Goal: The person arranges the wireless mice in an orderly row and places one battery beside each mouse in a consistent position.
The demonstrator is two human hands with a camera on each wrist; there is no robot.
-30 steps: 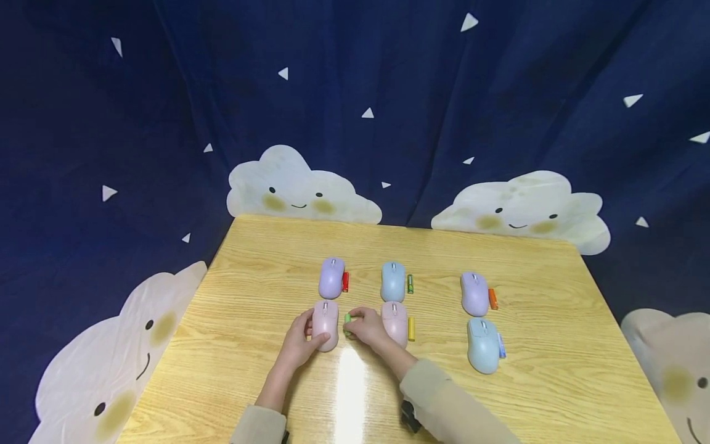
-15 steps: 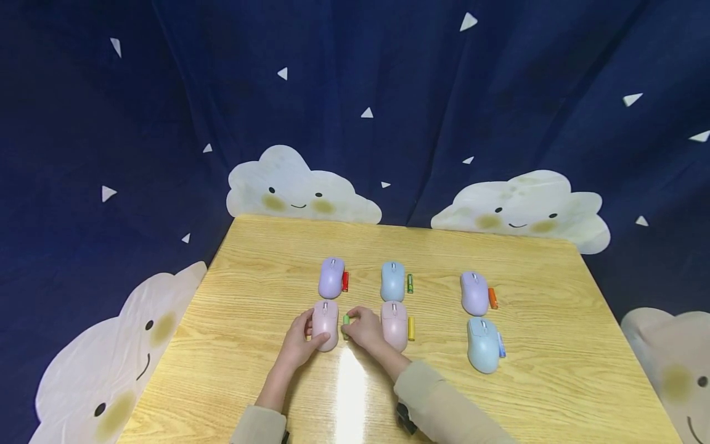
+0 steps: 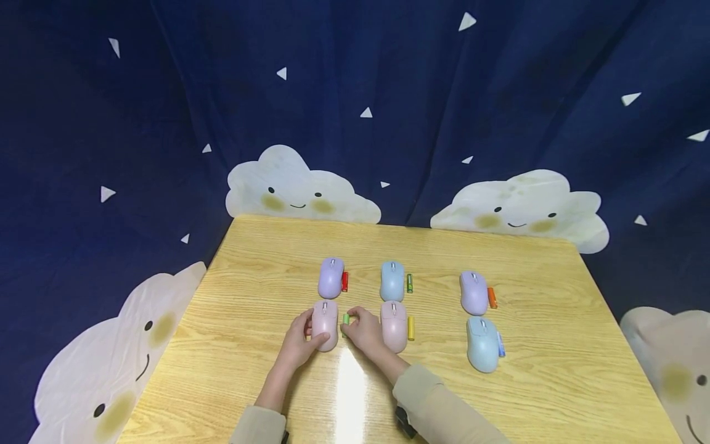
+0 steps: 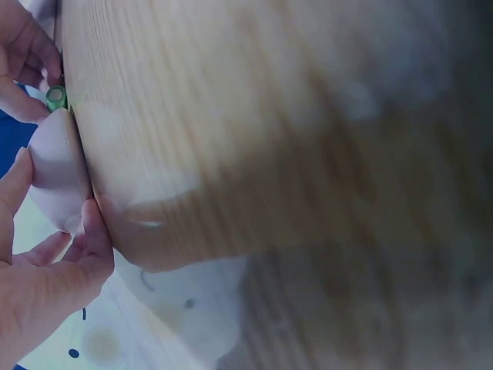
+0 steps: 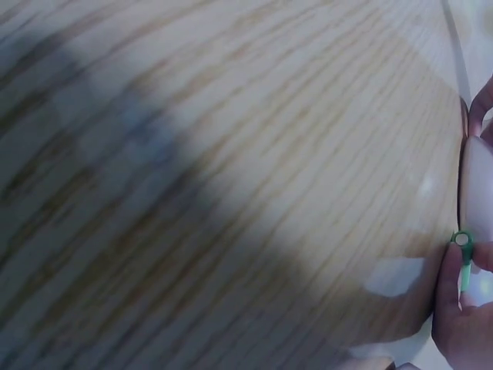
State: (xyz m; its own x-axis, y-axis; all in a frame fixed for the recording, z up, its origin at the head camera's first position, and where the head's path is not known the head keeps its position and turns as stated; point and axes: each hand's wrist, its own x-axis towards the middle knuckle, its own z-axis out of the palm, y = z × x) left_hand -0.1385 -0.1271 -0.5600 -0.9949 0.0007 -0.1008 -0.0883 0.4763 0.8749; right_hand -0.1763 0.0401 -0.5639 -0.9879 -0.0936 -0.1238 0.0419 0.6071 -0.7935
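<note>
A pink computer mouse lies at the front left of the mouse group. My left hand grips it by its sides, thumb toward the near end. In the left wrist view the fingers of that hand sit low against the mouse's edge. Just right of the mouse, my right hand pinches a light green battery between thumb and fingers. The right wrist view shows the battery's round end close beside the mouse.
On the wooden table, other mice each have a battery at their right: a purple mouse, a blue mouse, a second pink mouse near my right hand, and a purple mouse and blue mouse farther right.
My right hand has shifted slightly left with the light green battery, closer to the pink mouse. The left hand and that mouse have stayed in place.
</note>
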